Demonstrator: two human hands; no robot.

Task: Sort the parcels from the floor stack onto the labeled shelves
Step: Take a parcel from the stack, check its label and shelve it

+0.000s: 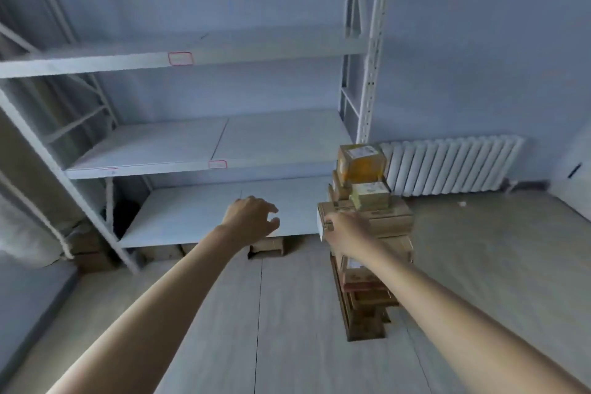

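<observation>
A tall stack of cardboard parcels [371,253] stands on the floor right of centre, with a yellow-taped box [361,161] on top. My right hand [347,232] grips the left side of a flat parcel [323,217] partway up the stack. My left hand [252,214] hovers to the left of the stack, fingers spread, holding nothing. Behind it a white metal shelf unit [204,166] has three bare boards. Red-bordered labels [180,58] mark the front edges of the upper two.
A white radiator [451,166] lines the wall behind the stack. Small boxes [267,246] lie under the lowest shelf board. A grey pad [28,301] and a pale bundle [22,233] sit at the left. Pale wood floor [287,329] spreads in front.
</observation>
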